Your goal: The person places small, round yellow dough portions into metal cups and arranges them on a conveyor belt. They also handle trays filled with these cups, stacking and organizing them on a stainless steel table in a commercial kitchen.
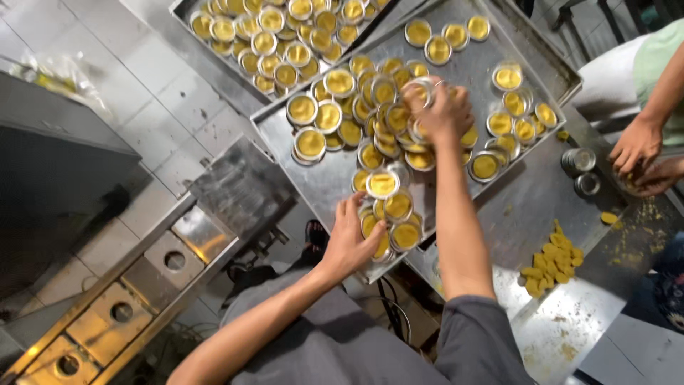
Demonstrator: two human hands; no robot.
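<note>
Right hand (440,113): fingers curled and closed over a small round metal tin (420,91) of yellow filling, gripping it from above amid the heap at the middle of the steel tray (328,182). Left hand (349,239): fingers spread loosely, tips resting on the filled tins (388,217) clustered at the near edge of the same tray; whether any one tin is pinched cannot be told. Steel tray: rectangular, shallow-rimmed, carrying many round tins of yellow filling, some stacked and overlapping at its centre, three set apart at its far corner, more along its right side. Second tray (187,8): beyond the steel tray's far left edge, packed tightly with like tins. Tabletop (563,328): bare metal, to the right of the steel tray, bearing a pile of yellow dough pieces (550,260) and two empty metal cups (578,167) close to the tray's right rim. Another person's hands (641,160): farther right of the tray, together over the tabletop's edge, beside scattered yellow crumbs. Metal machine (164,264) with round openings: left of and below the tray.
</note>
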